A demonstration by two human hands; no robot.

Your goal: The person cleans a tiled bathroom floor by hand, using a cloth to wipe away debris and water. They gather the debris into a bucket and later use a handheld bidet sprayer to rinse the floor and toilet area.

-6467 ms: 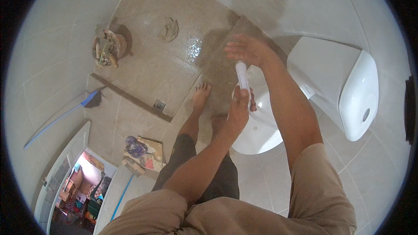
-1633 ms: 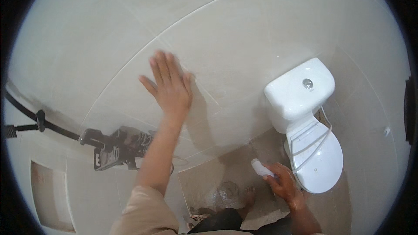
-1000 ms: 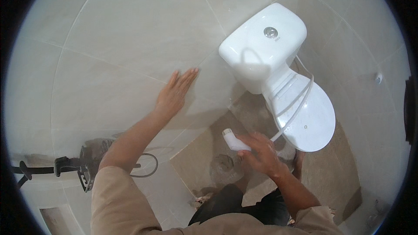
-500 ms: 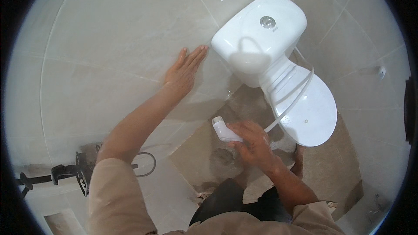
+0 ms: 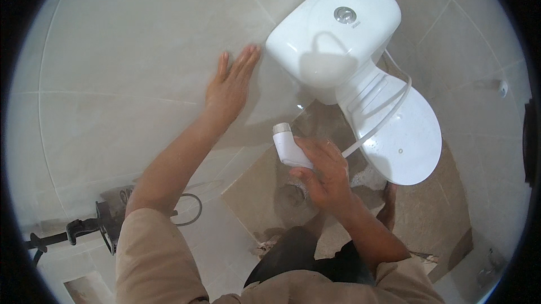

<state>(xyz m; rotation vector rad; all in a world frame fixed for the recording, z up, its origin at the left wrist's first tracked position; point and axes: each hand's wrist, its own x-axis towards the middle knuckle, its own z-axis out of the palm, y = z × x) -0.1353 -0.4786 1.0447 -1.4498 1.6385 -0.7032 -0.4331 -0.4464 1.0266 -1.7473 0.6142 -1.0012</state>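
Observation:
In my right hand (image 5: pixel 324 174) is a white bidet sprayer (image 5: pixel 289 149) with a silvery tip that points up and left. My fingers wrap round its handle, and a white hose (image 5: pixel 378 126) runs from it across the toilet lid (image 5: pixel 414 152) toward the back of the toilet. My left hand (image 5: pixel 228 90) lies flat against the pale tiled wall (image 5: pixel 129 56), fingers stretched out, just left of the white cistern (image 5: pixel 344 45). A round silver flush button (image 5: pixel 345 15) sits on top of the cistern.
The brown floor (image 5: pixel 253 191) looks wet below the sprayer. At lower left stands a black device with clamps (image 5: pixel 107 222) and a looped grey cable (image 5: pixel 198 208). A small white fitting (image 5: pixel 503 89) sticks out of the right wall, and a dark object (image 5: pixel 530 143) is at the right rim.
My right hand has lifted the sprayer slightly upward in view, and its tip stands more upright. My left hand has slid a little up and left along the wall. The view has shifted slightly.

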